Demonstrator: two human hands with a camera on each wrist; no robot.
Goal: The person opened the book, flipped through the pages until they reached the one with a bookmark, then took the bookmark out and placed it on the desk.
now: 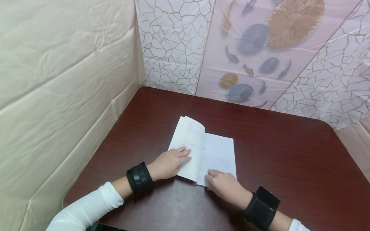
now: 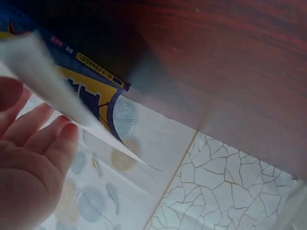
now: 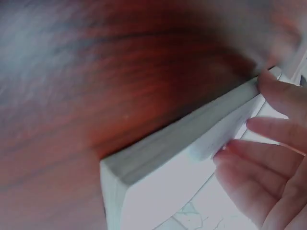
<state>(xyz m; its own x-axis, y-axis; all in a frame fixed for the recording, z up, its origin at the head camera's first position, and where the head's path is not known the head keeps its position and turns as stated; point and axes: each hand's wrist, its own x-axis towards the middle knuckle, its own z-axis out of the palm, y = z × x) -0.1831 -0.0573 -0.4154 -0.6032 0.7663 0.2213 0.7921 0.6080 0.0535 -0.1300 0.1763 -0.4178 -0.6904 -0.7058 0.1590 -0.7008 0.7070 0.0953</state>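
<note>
An open book [image 1: 217, 150] with printed white pages lies on the dark red-brown table. Its left side rises in a curve toward the spine. My left hand [image 1: 169, 163] rests on the left page with its fingers spread. The left wrist view shows those fingertips against the curved page [image 2: 72, 100], and a blue and yellow cover [image 2: 91, 93] under it. My right hand [image 1: 224, 186] touches the lower part of the right page, its fingers slightly bent. In the right wrist view the fingertips meet the page, with the thumb at the thick block edge [image 3: 182, 129].
The table [image 1: 277, 154] extends around the book, widest to the right. A cream padded wall covering [image 1: 72, 80] borders the left edge. Behind the far edge hangs a patterned sheet [image 1: 242, 64]. Black bands [image 1: 140, 177] circle both wrists.
</note>
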